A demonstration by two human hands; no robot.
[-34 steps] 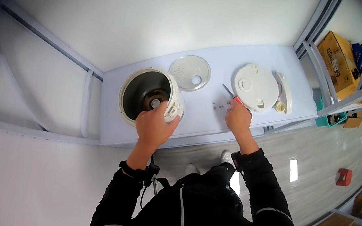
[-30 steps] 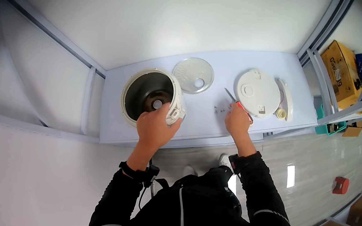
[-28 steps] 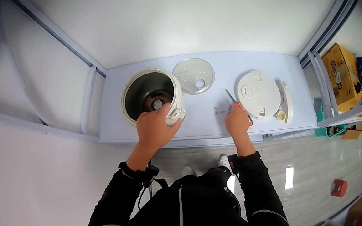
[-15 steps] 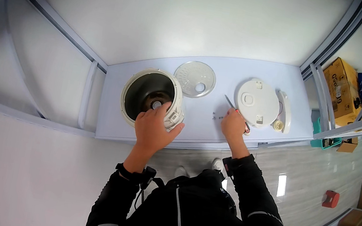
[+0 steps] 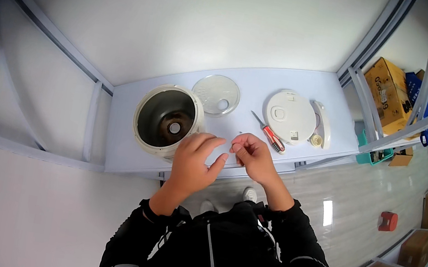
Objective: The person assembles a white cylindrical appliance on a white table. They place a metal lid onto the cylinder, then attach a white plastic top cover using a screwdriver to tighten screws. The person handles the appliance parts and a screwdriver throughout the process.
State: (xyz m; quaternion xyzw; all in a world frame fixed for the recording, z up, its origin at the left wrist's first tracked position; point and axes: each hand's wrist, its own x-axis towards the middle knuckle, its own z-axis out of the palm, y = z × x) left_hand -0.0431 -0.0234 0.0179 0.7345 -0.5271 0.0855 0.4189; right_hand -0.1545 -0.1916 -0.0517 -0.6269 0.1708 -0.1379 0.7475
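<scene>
My left hand (image 5: 194, 161) is open in front of the rice cooker body (image 5: 143, 115), thumb and fingers apart, with nothing visible in it. The cooker stands without its lid, its dark inside stained brown at the bottom. To the right, the fingertips of my right hand (image 5: 254, 158) are pinched together over the table's front part; what they hold, if anything, is too small to make out. Beyond that hand lies a screwdriver (image 5: 272, 137) with a red and black handle. A round white lid (image 5: 289, 117) rests beside it, and a perforated metal disc (image 5: 215, 92) lies behind the cooker.
A curved white handle (image 5: 323, 124) and a small cream-coloured round part (image 5: 316, 140) lie right of the lid on the white table (image 5: 166, 78). Metal frame posts (image 5: 365, 103) border the right end. Cardboard boxes (image 5: 388, 95) and a red stool (image 5: 388, 221) are farther right.
My right hand has let go of the screwdriver, now lying beside the white lid, and moved left into a pinch. My left hand has come off the cooker's rim toward it. The view has shifted slightly.
</scene>
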